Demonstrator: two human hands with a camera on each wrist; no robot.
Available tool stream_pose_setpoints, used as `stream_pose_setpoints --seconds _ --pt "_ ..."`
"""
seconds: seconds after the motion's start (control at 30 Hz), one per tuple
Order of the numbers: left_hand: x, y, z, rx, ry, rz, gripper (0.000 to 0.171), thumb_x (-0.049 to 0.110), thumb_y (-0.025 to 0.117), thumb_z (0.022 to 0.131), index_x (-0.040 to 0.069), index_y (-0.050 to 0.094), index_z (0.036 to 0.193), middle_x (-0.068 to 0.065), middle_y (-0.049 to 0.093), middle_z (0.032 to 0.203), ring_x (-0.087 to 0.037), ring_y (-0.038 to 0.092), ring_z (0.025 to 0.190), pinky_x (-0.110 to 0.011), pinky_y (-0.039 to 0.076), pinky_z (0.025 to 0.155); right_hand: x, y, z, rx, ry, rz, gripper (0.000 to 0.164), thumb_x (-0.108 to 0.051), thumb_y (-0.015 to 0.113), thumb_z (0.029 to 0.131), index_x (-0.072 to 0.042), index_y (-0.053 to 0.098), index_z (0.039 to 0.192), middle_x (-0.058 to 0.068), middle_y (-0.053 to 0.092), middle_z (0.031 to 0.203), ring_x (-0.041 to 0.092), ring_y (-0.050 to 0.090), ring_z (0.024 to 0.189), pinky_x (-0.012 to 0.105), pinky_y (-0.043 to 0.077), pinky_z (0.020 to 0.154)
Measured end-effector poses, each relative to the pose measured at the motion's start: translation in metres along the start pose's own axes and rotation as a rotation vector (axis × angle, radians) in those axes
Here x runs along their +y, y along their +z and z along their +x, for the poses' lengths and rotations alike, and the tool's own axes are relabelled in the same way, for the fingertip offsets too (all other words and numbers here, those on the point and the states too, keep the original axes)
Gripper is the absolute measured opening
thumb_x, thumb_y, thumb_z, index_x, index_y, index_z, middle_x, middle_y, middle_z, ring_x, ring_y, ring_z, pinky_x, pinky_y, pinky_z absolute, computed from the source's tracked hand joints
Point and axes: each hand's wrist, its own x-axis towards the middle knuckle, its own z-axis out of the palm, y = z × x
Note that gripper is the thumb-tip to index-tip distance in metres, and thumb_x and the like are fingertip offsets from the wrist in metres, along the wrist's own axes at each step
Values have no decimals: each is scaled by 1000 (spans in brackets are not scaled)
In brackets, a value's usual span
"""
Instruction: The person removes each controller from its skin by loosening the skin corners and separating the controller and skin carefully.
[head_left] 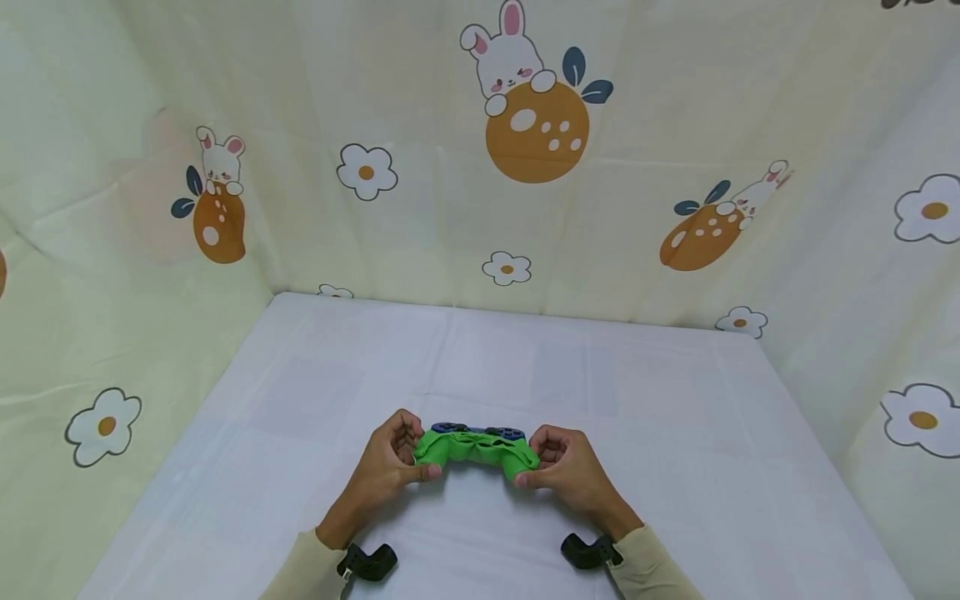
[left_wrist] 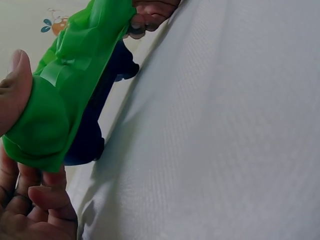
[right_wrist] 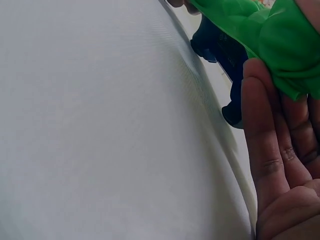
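A blue game controller [head_left: 480, 430] is partly covered by a bright green, stretchy-looking sleeve [head_left: 477, 449] over its grips and near side. My left hand [head_left: 390, 460] pinches the left end of the sleeve between thumb and curled fingers. At the other end, my right hand [head_left: 566, 468] pinches the right grip's sleeve in the same way. In the left wrist view the sleeve [left_wrist: 65, 90] bulges over the grip, and the dark blue controller [left_wrist: 92, 125] shows along one side. The right wrist view has fingers under the sleeve [right_wrist: 285, 42] beside the controller [right_wrist: 220, 50].
White cloth covers the table [head_left: 637, 417]. Behind it and at both sides hang cream curtains [head_left: 420, 233] printed with rabbits, fruit and flowers. A black strap-mounted device [head_left: 369, 562] sits at the left wrist, another black device [head_left: 589, 552] at the right.
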Motion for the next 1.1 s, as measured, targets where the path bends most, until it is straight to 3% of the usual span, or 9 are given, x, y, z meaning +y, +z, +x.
stream_pose_setpoints --seconds 0.3,0.57,1.1 --pt "-1 1 1 16 13 -10 54 -12 88 74 -5 52 112 -4 52 97 -9 49 83 -18 45 72 4 1 0 11 -43 3 42 -1 96 71 6 61 94 -3 67 85 4 62 70 20 53 62" --pt "-1 2 1 40 21 -5 55 -13 90 71 -5 51 110 -5 51 97 -10 48 82 -17 44 71 2 1 2 32 26 8 45 -2 96 71 3 60 98 0 70 90 6 69 78 20 56 67" --pt "-2 2 2 76 -35 22 52 -11 91 72 -2 53 106 -5 51 91 -14 45 77 -19 40 66 4 3 1 35 1 0 41 -5 96 73 5 63 95 0 69 87 6 67 76 21 55 66"
